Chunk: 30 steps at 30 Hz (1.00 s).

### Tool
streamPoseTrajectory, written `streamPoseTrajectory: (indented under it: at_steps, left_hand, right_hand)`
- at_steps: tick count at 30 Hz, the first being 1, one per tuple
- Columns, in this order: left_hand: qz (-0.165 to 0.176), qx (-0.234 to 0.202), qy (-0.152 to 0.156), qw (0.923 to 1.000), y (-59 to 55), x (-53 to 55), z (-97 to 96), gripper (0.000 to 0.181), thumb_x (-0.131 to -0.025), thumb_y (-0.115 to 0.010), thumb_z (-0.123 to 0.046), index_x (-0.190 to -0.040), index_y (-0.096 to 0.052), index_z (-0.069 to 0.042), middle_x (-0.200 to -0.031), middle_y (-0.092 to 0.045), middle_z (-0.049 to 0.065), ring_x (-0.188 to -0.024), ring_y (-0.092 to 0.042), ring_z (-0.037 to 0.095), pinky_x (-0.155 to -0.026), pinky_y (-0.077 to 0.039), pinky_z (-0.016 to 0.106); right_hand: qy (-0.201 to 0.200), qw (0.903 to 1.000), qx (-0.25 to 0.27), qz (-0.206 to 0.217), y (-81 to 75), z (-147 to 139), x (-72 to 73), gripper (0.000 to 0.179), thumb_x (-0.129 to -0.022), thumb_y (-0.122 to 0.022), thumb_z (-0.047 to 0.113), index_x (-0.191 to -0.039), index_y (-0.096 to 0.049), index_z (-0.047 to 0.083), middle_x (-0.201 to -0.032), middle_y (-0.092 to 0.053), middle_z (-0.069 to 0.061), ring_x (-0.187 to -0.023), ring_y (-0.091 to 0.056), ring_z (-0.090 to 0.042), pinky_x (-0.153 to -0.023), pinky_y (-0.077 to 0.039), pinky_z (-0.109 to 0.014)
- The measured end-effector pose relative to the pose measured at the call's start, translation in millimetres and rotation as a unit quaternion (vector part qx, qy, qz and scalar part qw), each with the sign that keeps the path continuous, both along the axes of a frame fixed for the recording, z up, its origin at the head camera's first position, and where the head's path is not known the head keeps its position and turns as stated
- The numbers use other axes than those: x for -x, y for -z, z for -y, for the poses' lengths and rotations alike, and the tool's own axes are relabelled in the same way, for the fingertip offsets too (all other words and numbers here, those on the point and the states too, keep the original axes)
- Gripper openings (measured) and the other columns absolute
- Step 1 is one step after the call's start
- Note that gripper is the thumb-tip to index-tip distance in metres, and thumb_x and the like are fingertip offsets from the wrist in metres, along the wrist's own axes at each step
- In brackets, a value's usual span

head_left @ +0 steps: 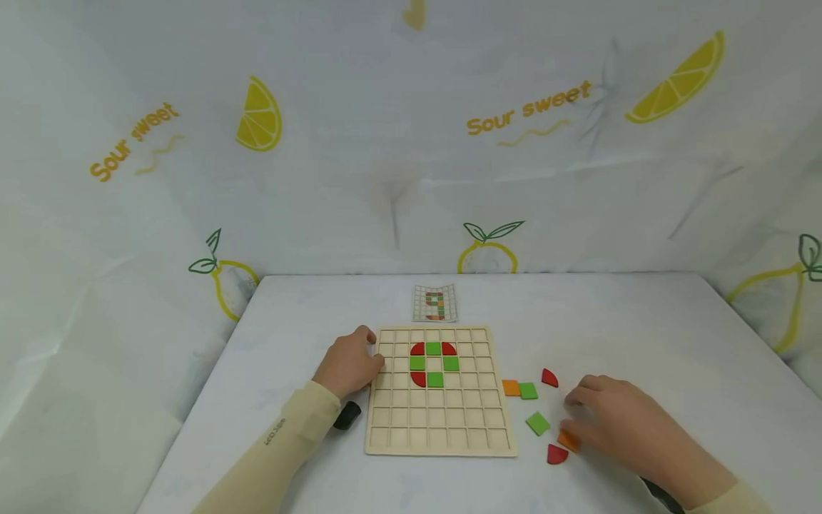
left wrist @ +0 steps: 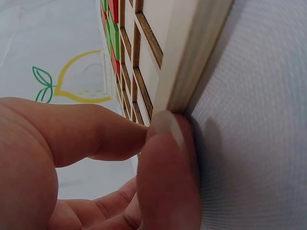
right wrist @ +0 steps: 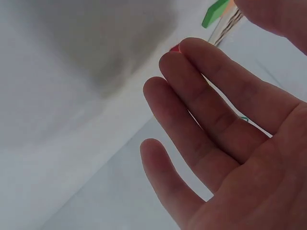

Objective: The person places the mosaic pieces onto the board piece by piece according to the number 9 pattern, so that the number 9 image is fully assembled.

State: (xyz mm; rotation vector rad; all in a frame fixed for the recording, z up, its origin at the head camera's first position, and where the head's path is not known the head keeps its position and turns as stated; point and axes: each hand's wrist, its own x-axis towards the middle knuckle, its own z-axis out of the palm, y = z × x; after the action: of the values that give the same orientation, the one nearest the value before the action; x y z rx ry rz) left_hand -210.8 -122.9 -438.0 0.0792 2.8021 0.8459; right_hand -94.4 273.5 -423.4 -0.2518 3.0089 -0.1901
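A cream wooden grid board [head_left: 439, 417] lies on the table, with red quarter-round tiles [head_left: 418, 379] and green square tiles [head_left: 433, 348] forming a ring in its upper part. My left hand [head_left: 349, 363] pinches the board's left edge between thumb [left wrist: 168, 167] and index finger. To the right of the board, my right hand [head_left: 619, 417] hovers with relaxed, straight fingers and holds nothing. Its thumb partly covers an orange square tile [head_left: 569, 442]. Around it lie loose tiles: a green one [head_left: 537, 423] and red quarter-rounds [head_left: 557, 455].
Behind the board lies a small creased pattern card [head_left: 419, 308]. Another orange tile [head_left: 510, 387] and green tile [head_left: 529, 390] sit by the board's right edge. A dark object [head_left: 347, 415] shows under the left wrist. A lemon-printed sheet [head_left: 359, 178] hangs behind the table.
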Motion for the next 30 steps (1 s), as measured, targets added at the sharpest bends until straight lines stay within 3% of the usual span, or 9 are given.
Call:
streamPoseTrajectory:
  at_steps: [5,9,15,19,30]
  left_hand:
    - [0.0,0.004,-0.008,1.0,0.1,1.1,5.1,0.041,-0.099,-0.067,-0.021,-0.135,-0.061,-0.005,-0.07,-0.065,0.004,-0.058,-0.059,0.017,-0.058,-0.044,0.03]
    - [0.0,0.002,-0.005,1.0,1.1,0.7,5.5,0.04,-0.099,-0.067,-0.021,-0.135,-0.062,-0.004,-0.072,-0.065,0.004,-0.06,-0.058,0.017,-0.059,-0.044,0.03]
    - [-0.009,0.001,0.01,0.9999,1.7,-0.1,1.0,0.041,-0.099,-0.067,-0.02,-0.136,-0.062,-0.004,-0.071,-0.062,0.004,-0.059,-0.055,0.017,-0.059,-0.043,0.03]
    - [-0.011,0.002,0.011,0.9999,0.9,-0.8,0.0,0.04,-0.099,-0.067,-0.02,-0.135,-0.062,-0.004,-0.071,-0.063,0.004,-0.06,-0.056,0.017,-0.059,-0.043,0.03]
    - [-0.013,-0.003,0.01,0.9999,-2.0,-2.8,-0.8,0.039,-0.098,-0.067,-0.018,-0.134,-0.062,-0.003,-0.072,-0.063,0.004,-0.062,-0.057,0.018,-0.061,-0.043,0.03]
  right_hand:
    - [-0.018,0.9998,0.002,-0.009,5.4,1.9,-11.1,0.027,-0.085,-0.089,0.047,-0.1,-0.081,0.026,-0.096,-0.069,0.014,-0.091,-0.066,-0.011,-0.088,-0.062,-0.043]
    - [-0.013,0.9999,0.002,0.0,7.3,6.6,-13.1,0.022,-0.083,-0.091,0.041,-0.099,-0.081,0.029,-0.093,-0.067,0.016,-0.088,-0.063,-0.007,-0.086,-0.062,-0.041]
    - [-0.016,0.9996,-0.022,-0.012,8.2,5.7,-16.7,0.02,-0.082,-0.092,0.037,-0.095,-0.08,0.029,-0.09,-0.064,0.016,-0.087,-0.061,-0.01,-0.091,-0.06,-0.046]
    - [-0.013,0.9997,-0.018,-0.006,9.3,4.3,-16.3,0.024,-0.081,-0.093,0.039,-0.097,-0.08,0.026,-0.092,-0.066,0.014,-0.089,-0.064,-0.013,-0.092,-0.061,-0.05]
    - [-0.019,0.9996,-0.017,-0.011,6.7,8.0,-6.2,0.02,-0.081,-0.093,0.032,-0.092,-0.078,0.027,-0.088,-0.065,0.013,-0.083,-0.059,-0.01,-0.088,-0.061,-0.046]
